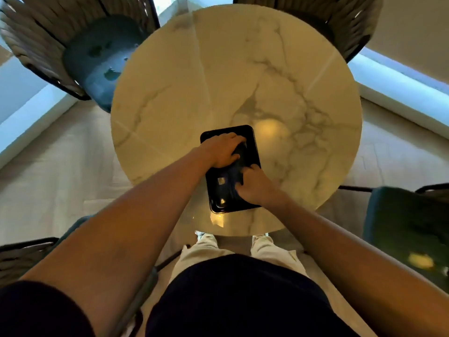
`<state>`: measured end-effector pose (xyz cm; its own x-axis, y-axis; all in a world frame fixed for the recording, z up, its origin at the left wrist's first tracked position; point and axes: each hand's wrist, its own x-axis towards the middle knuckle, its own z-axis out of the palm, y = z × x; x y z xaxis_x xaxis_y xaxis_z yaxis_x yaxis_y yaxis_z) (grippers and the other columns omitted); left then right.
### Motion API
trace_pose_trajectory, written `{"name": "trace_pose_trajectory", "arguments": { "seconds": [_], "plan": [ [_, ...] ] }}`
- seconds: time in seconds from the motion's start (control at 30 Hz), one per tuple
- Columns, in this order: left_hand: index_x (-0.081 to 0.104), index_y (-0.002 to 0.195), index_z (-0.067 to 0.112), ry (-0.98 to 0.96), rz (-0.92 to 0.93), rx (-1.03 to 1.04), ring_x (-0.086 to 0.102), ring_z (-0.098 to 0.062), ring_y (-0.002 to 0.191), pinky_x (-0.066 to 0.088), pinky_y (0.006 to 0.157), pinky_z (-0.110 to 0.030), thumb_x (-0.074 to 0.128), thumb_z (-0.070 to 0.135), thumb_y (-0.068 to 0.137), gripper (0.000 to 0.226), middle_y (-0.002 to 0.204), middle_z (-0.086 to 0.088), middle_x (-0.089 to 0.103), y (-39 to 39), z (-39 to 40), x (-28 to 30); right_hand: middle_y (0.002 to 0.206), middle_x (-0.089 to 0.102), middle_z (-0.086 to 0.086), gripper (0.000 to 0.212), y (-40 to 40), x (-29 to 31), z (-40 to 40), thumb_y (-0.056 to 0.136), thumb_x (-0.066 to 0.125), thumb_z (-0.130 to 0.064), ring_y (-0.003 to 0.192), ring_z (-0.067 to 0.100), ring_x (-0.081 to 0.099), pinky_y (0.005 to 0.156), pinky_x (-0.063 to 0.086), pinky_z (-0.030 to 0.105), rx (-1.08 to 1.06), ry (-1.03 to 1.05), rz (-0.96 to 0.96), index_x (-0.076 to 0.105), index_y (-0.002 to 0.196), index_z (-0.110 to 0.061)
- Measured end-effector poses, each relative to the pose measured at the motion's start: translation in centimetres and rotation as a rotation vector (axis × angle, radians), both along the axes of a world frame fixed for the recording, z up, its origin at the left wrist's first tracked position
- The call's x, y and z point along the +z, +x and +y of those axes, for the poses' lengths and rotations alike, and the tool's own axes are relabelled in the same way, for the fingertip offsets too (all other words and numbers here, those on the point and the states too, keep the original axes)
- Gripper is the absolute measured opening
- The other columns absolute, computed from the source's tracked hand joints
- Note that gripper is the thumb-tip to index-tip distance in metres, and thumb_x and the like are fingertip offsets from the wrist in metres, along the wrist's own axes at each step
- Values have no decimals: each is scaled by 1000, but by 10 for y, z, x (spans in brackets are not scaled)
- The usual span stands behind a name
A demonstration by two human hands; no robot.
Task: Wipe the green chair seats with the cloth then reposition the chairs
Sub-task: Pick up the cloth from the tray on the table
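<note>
Both hands are down in the black tray on the round marble table, and that is where the dark cloth lies, bunched in the tray's middle. The left hand lies over the far part of the cloth with fingers curled onto it; the right hand comes in from the near side, fingers bent and pinching into the same fabric. Dark cloth on a dark tray, so exactly where the cloth's edges run is hard to tell.

The step in hand looks like gathering the cloth before any wiping starts. To do it well, one hand should take a full handful rather than a corner, so a flat pad of fabric is ready to press on a seat. The other hand could pin the tray, which sits close to the table's near edge and could slide as the cloth lifts.

The green chair seats wait untouched: one seat at the far left, tucked partly beneath the tabletop, another at the near right, with a pale yellowish patch on it that I cannot identify. The right one is nearest, a sensible first target. A further woven chair back shows beyond the table.
</note>
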<state>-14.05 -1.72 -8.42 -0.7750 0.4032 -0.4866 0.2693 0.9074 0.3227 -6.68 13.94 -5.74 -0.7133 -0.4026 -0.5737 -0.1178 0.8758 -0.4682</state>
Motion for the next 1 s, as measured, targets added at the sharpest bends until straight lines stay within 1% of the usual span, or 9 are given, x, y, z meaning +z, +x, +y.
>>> {"name": "trace_pose_trajectory", "arguments": {
  "seconds": [0.13, 0.23, 0.37, 0.47, 0.57, 0.63, 0.77, 0.9, 1.0],
  "plan": [
    [34, 156, 13, 50, -35, -52, 48, -34, 133, 42, 108, -45, 64, 29, 98, 68, 146, -15, 47, -11, -6, -3, 131, 45, 19, 39, 19, -12, -20, 99, 54, -20, 112, 38, 55, 78, 37, 31, -296, 57, 36, 45, 132, -1],
    [39, 152, 10, 77, -108, -21, 52, -32, 125, 46, 104, -43, 69, 23, 92, 68, 138, -14, 50, -14, -8, -1, 128, 48, 21, 45, 23, -20, -36, 97, 56, -19, 110, 39, 56, 79, 40, 35, -497, 33, 60, 40, 135, 0],
    [67, 120, 13, 103, -135, -117, 61, -28, 102, 53, 90, -44, 64, 18, 89, 31, 114, -7, 59, -17, -13, 4, 128, 53, 21, 54, 18, -23, -47, 95, 62, -21, 114, 39, 57, 84, 45, 38, -655, -7, 70, 36, 136, 1],
    [67, 114, 14, 119, -140, -177, 58, -22, 98, 51, 86, -38, 69, 17, 89, 25, 109, -1, 54, -21, -20, 11, 118, 58, 19, 45, 14, -28, -47, 91, 65, -22, 106, 38, 59, 74, 42, 34, -698, -10, 45, 45, 125, -1],
    [67, 111, 8, 153, -93, -261, 48, -12, 94, 34, 75, -20, 72, 12, 89, 23, 103, 1, 49, -26, -30, 18, 93, 63, 12, 23, 10, -30, -45, 84, 65, -23, 87, 35, 63, 62, 39, 33, -664, -38, 32, 57, 100, -7],
    [69, 107, 9, 179, -85, -290, 48, -10, 95, 34, 75, -20, 75, 12, 86, 22, 102, 3, 51, -30, -40, 21, 87, 64, 11, 16, 8, -31, -45, 81, 65, -24, 82, 32, 64, 61, 39, 32, -618, -66, 20, 59, 89, -11],
    [67, 101, 17, 241, -81, -302, 56, -15, 92, 46, 80, -33, 76, 16, 82, 21, 99, 4, 59, -34, -56, 24, 90, 57, 6, 27, 5, -23, -49, 78, 64, -38, 82, 27, 59, 62, 35, 29, -564, -142, -4, 53, 88, -15],
    [66, 101, 20, 325, -67, -256, 57, -13, 86, 43, 74, -26, 73, 12, 82, 21, 94, 6, 62, -37, -62, 36, 88, 56, -4, 25, 8, -18, -49, 91, 70, -30, 74, 6, 54, 59, 38, 21, -611, -277, -18, 55, 103, -14],
    [66, 99, 26, 378, -63, -179, 63, -13, 87, 51, 75, -29, 72, 13, 82, 23, 96, 7, 66, -40, -65, 43, 93, 61, -3, 36, 6, -16, -48, 91, 72, -38, 79, 8, 57, 66, 42, 22, -605, -341, 17, 51, 113, -17]
  ]
}}
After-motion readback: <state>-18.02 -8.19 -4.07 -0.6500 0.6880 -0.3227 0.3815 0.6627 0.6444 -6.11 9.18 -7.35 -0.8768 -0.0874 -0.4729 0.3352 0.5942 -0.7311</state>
